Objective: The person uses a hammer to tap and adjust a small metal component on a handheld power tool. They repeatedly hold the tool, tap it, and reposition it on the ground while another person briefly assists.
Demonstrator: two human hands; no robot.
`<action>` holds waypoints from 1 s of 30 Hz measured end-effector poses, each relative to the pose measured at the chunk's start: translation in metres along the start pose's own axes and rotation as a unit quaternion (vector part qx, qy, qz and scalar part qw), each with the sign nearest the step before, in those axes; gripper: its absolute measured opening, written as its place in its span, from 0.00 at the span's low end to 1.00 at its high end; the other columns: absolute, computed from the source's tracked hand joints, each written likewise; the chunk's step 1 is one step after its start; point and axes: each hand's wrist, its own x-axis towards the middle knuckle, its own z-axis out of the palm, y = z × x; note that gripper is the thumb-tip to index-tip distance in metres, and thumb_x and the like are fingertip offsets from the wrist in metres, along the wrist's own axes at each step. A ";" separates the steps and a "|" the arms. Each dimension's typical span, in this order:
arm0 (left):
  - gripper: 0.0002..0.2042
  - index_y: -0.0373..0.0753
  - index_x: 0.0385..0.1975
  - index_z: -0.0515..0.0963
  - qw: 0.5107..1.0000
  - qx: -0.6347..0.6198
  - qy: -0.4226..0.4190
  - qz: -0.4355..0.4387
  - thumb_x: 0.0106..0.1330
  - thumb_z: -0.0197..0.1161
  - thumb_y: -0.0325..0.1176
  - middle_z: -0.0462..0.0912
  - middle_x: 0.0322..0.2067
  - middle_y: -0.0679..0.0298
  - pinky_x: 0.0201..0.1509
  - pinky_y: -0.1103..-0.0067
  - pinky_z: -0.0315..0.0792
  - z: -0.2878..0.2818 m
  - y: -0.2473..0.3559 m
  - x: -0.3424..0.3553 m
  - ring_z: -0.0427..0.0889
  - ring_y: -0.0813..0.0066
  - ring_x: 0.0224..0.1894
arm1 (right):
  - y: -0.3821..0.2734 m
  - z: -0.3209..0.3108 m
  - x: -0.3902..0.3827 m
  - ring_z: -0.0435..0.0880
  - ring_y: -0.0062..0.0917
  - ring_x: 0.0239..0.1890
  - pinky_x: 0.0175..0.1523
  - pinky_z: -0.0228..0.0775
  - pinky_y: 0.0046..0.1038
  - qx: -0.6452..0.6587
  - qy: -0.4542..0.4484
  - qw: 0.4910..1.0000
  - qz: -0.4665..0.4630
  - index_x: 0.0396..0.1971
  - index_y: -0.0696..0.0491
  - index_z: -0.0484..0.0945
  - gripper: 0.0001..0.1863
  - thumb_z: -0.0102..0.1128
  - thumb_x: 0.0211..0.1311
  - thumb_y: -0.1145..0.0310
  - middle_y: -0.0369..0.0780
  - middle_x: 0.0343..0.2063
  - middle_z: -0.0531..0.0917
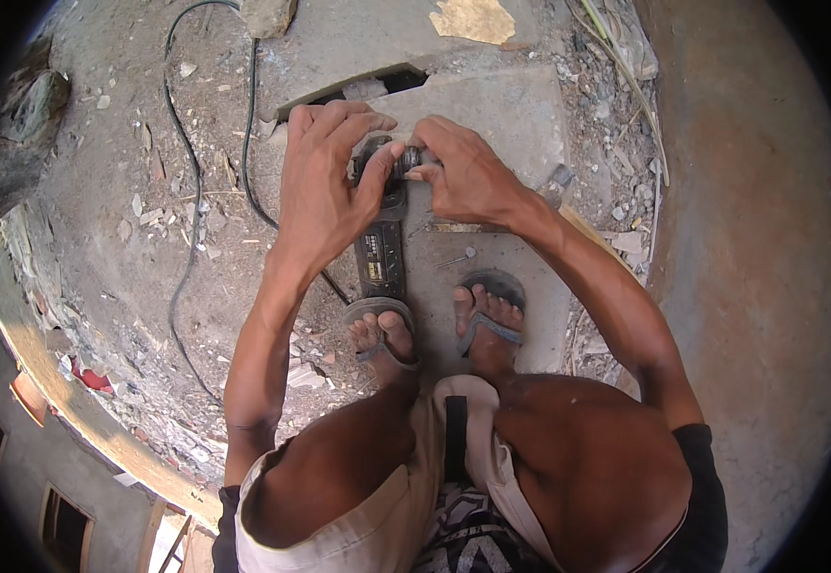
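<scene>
Left of the power tool (382,258), a dark cable (197,181) crosses debris-strewn ground (138,277).

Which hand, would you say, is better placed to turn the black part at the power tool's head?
Probably the right hand: its thumb and fingers bracket the end of the black part, while the left hand curves around the power tool.

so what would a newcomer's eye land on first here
Probably the black power tool at the centre, with the left hand curved over its head end and the right hand at a ribbed part on its right side. Next, the dark cable looping over the dusty ground on the left, then the sandalled left foot at the tool's lower end.
</scene>
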 end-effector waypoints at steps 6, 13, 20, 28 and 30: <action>0.18 0.33 0.44 0.83 0.969 -0.002 -0.244 0.020 0.64 0.73 0.42 0.83 0.47 0.58 0.60 0.65 0.71 0.005 -0.035 0.033 0.74 0.56 0.52 | 0.002 0.008 -0.002 0.71 0.47 0.31 0.39 0.64 0.44 0.008 0.053 0.998 -0.039 0.37 0.60 0.69 0.13 0.65 0.57 0.79 0.48 0.29 0.71; 0.21 0.31 0.44 0.83 0.937 0.018 -0.340 0.074 0.57 0.77 0.39 0.84 0.44 0.57 0.59 0.65 0.74 0.001 -0.037 0.055 0.77 0.56 0.55 | 0.004 0.008 -0.001 0.74 0.49 0.30 0.38 0.65 0.45 0.003 0.051 0.998 -0.027 0.36 0.60 0.70 0.12 0.66 0.57 0.79 0.49 0.26 0.73; 0.17 0.34 0.44 0.87 0.981 0.076 -0.164 0.073 0.54 0.76 0.33 0.85 0.46 0.56 0.53 0.63 0.79 0.017 -0.013 0.012 0.84 0.53 0.47 | -0.001 -0.003 0.003 0.81 0.56 0.46 0.51 0.72 0.51 -0.031 -0.009 0.999 0.028 0.36 0.63 0.79 0.11 0.68 0.55 0.74 0.55 0.37 0.83; 0.15 0.34 0.41 0.86 0.989 0.039 -0.099 0.106 0.54 0.77 0.30 0.86 0.44 0.58 0.50 0.67 0.80 0.020 -0.017 0.002 0.85 0.56 0.46 | 0.004 -0.007 0.010 0.85 0.55 0.42 0.47 0.76 0.48 -0.003 -0.001 1.000 0.028 0.29 0.63 0.82 0.12 0.73 0.52 0.70 0.57 0.31 0.85; 0.14 0.33 0.39 0.85 0.988 -0.006 -0.119 0.095 0.53 0.77 0.29 0.86 0.43 0.58 0.50 0.67 0.79 0.019 -0.020 0.006 0.84 0.56 0.46 | 0.004 -0.009 0.012 0.86 0.54 0.40 0.46 0.76 0.47 0.004 -0.007 0.999 0.034 0.29 0.63 0.83 0.12 0.74 0.52 0.70 0.57 0.30 0.85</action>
